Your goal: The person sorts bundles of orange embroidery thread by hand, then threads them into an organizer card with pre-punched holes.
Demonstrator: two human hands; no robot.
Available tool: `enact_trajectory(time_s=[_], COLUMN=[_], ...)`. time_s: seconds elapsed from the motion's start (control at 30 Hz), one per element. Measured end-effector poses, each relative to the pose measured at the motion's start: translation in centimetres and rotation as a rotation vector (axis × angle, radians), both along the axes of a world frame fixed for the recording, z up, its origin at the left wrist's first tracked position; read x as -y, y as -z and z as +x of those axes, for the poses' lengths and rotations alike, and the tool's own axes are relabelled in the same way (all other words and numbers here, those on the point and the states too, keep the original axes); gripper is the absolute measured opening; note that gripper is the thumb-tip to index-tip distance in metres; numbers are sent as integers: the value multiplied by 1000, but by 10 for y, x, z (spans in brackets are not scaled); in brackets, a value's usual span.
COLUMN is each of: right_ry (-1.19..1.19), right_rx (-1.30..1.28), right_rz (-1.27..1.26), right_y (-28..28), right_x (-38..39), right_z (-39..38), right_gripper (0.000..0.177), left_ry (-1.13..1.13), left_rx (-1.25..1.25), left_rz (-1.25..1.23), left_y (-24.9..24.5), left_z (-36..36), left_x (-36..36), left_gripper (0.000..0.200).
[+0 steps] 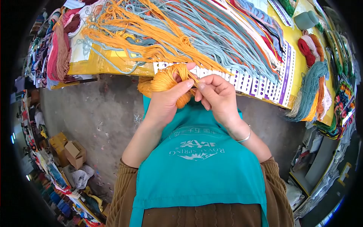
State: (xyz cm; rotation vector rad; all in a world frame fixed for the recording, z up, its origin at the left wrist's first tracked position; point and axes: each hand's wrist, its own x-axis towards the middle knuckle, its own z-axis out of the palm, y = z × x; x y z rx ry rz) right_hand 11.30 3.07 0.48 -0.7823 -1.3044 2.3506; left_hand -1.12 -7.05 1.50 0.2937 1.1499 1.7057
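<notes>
A bundled skein of orange-yellow embroidery thread [166,80] hangs in front of the table edge. My left hand [171,96] is wrapped round it, with the thumb toward the right. Close by, my right hand [217,92] pinches a few strands of the same thread between thumb and forefinger, near the left thumb tip. On the table beyond lie long loose orange strands [151,51] over pale blue-grey strands [211,34]. White cards with punched holes [261,85] line the table's front edge, just past my hands.
The yellow-taped table [109,62] spans the view ahead. Hanks of red and pink thread [58,55] hang at its left end, teal and orange hanks [315,89] at its right. A grey-green cup-like object [305,19] stands at back right. Cardboard boxes [75,153] sit on the floor.
</notes>
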Motion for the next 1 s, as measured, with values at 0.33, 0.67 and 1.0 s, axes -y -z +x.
enact_trajectory(time_s=[0.33, 0.67, 1.0], right_ry=[9, 36, 41], right_rx=[26, -9, -8], right_rz=[11, -91, -116], right_y=[8, 9, 11], right_x=[5, 4, 3], right_z=[-8, -7, -6], right_gripper=[8, 7, 8], left_ry=[-64, -78, -75], left_rx=[-52, -62, -65], left_rz=[-46, -63, -65], left_y=[5, 4, 8], left_z=[-2, 0, 1], left_x=[0, -2, -3], left_gripper=[43, 43, 41])
